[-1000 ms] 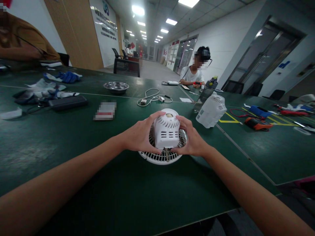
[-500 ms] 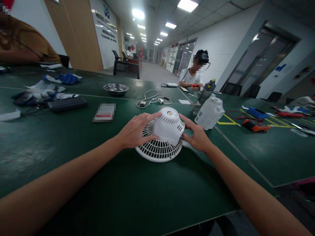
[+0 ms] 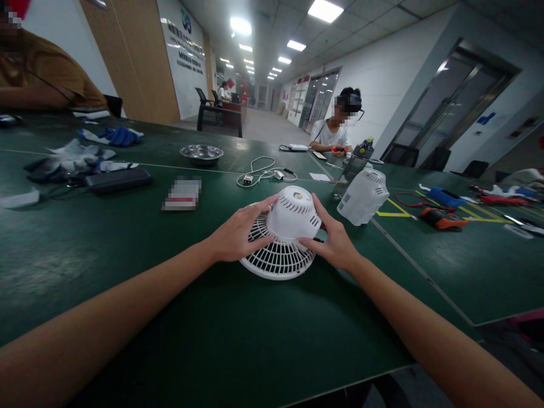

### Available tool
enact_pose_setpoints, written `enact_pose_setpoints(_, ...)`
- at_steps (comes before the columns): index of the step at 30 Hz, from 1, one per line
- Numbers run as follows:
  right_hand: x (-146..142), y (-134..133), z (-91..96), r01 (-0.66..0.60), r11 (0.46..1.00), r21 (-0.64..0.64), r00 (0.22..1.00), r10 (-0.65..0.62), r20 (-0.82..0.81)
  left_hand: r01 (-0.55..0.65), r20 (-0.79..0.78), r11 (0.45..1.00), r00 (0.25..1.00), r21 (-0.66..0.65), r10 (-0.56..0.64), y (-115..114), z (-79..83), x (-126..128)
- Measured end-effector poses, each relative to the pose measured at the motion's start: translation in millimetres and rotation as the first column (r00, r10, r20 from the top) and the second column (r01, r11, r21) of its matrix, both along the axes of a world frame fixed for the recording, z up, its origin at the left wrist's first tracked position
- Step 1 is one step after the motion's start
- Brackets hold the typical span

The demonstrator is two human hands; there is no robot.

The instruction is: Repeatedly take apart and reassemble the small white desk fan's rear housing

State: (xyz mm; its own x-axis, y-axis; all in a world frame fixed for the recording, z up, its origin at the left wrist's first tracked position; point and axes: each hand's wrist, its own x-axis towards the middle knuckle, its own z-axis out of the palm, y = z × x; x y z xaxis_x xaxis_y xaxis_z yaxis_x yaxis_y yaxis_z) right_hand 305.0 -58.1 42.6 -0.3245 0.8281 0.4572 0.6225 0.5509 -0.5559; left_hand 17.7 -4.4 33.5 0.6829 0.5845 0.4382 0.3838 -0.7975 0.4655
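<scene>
A white fan head lies grille down on the green table (image 3: pixel 263 328). Its round ribbed grille (image 3: pixel 276 262) rests on the tabletop, and the domed motor cover (image 3: pixel 293 218) with vent slots sits above it. My left hand (image 3: pixel 242 229) grips the cover from the left, thumb low and fingers along the top edge. On the opposite side, my right hand (image 3: pixel 334 238) holds the cover, with its thumb across the lower front. The far fingertips of both hands are partly hidden behind the cover.
Behind the fan lie a white cable (image 3: pixel 263 173) and a steel bowl (image 3: pixel 201 154). To the right stand a white plastic housing (image 3: pixel 363 197) and a bottle (image 3: pixel 352 167). Further right is an orange meter (image 3: pixel 442 219). Gloves (image 3: pixel 79 161) and a dark case (image 3: pixel 119 180) lie left. Two people sit across the table.
The motor cover has turned slightly and shifted a little right over the grille. My right thumb has come round onto the cover's front, and my left hand still grips its side.
</scene>
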Motion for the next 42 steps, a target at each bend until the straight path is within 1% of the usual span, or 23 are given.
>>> enact_pose_setpoints(3, 3, 1, -0.8, -0.012, 1.0, 0.001, 1.0, 0.012, 0.012, -0.002, 0.008, 1.0, 1.0, 0.003, 0.002, 0, -0.6, 0)
enact_pose_setpoints(7, 4, 2, -3.2, -0.007, 1.0, 0.025, 0.998, 0.006, 0.067, -0.014, 0.034, 0.999, 0.999, 0.029, 0.013, 4, -7.0, 1)
enact_pose_setpoints(10, 2, 2, -5.8, 0.01, 1.0, 0.024, 0.998, -0.011, 0.064, -0.042, 0.03, 0.999, 0.999, 0.011, 0.041, 5, -8.9, 1)
enact_pose_setpoints(12, 1, 2, -7.4, 0.039, 0.999, 0.017, 0.999, -0.039, 0.032, -0.068, 0.045, 0.998, 0.997, -0.017, 0.069, 3, -7.4, 0)
enact_pose_setpoints(14, -1, 2, -8.6, 0.075, 0.997, 0.0, 0.997, -0.075, -0.024, -0.098, 0.097, 0.994, 0.99, -0.058, 0.103, 2, -5.4, -1)
enact_pose_setpoints(16, -2, 2, -9.0, 0.11, 0.993, -0.033, 0.989, -0.113, -0.097, -0.131, 0.186, 0.984, 0.971, -0.117, 0.151, 2, -5.3, -4)
enact_pose_setpoints(18, -2, 3, -8.4, 0.13, 0.988, -0.077, 0.968, -0.144, -0.206, -0.152, 0.294, 0.968, 0.933, -0.201, 0.207, 6, -8.4, -7)
enact_pose_setpoints(20, -3, 3, -6.7, 0.136, 0.981, -0.135, 0.911, -0.178, -0.372, -0.126, 0.415, 0.946, 0.875, -0.299, 0.248, 13, -14.3, -10)
enact_pose_setpoints(21, -3, 3, -5.6, 0.128, 0.976, -0.177, 0.862, -0.198, -0.467, -0.094, 0.471, 0.933, 0.843, -0.348, 0.26, 17, -17.8, -11)
enact_pose_setpoints(23, -5, 2, -3.4, 0.078, 0.961, -0.264, 0.725, -0.237, -0.647, -0.019, 0.589, 0.914, 0.76, -0.404, 0.276, 25, -24.3, -11)
enact_pose_setpoints(24, -7, 1, -2.4, 0.026, 0.951, -0.309, 0.652, -0.25, -0.716, 0.029, 0.613, 0.902, 0.743, -0.432, 0.269, 28, -26.8, -11)
enact_pose_setpoints(26, -11, -1, -1.4, -0.123, 0.912, -0.392, 0.54, -0.27, -0.797, 0.166, 0.649, 0.855, 0.724, -0.491, 0.232, 31, -29.5, -8)
enact_pose_setpoints(27, -13, -2, -1.5, -0.205, 0.878, -0.433, 0.507, -0.283, -0.814, 0.223, 0.654, 0.821, 0.723, -0.526, 0.224, 31, -29.8, -7)
enact_pose_setpoints(29, -16, -3, -2.8, -0.341, 0.788, -0.513, 0.482, -0.322, -0.815, 0.288, 0.65, 0.741, 0.716, -0.606, 0.253, 27, -28.9, -3)
enact_pose_setpoints(31, -18, -2, -5.4, -0.421, 0.713, -0.561, 0.46, -0.366, -0.809, 0.287, 0.626, 0.669, 0.701, -0.685, 0.341, 22, -26.7, 1)
enact_pose_setpoints(32, -18, -2, -7.0, -0.45, 0.683, -0.575, 0.449, -0.384, -0.807, 0.27, 0.608, 0.643, 0.693, -0.717, 0.387, 20, -25.4, 2)
enact_pose_setpoints(34, -17, 0, -10.3, -0.499, 0.638, -0.587, 0.443, -0.394, -0.805, 0.221, 0.558, 0.608, 0.7, -0.763, 0.446, 16, -22.5, 4)
enact_pose_setpoints(35, -17, 1, -11.9, -0.517, 0.625, -0.585, 0.451, -0.382, -0.807, 0.187, 0.533, 0.605, 0.708, -0.774, 0.463, 14, -20.9, 4)
enact_pose_setpoints(37, -16, 3, -14.7, -0.531, 0.62, -0.578, 0.48, -0.343, -0.808, 0.114, 0.485, 0.616, 0.732, -0.779, 0.479, 12, -17.6, 4)
enact_pose_setpoints(39, -15, 6, -16.8, -0.505, 0.647, -0.572, 0.51, -0.311, -0.802, 0.049, 0.452, 0.65, 0.758, -0.758, 0.47, 11, -14.5, 3)
enact_pose_setpoints(41, -12, 11, -18.1, -0.427, 0.711, -0.558, 0.543, -0.292, -0.787, 0.005, 0.434, 0.699, 0.787, -0.715, 0.438, 11, -12.0, 2)
enact_pose_setpoints(42, -9, 15, -18.3, -0.358, 0.761, -0.541, 0.56, -0.288, -0.777, -0.009, 0.43, 0.723, 0.8, -0.69, 0.42, 11, -11.1, 1)
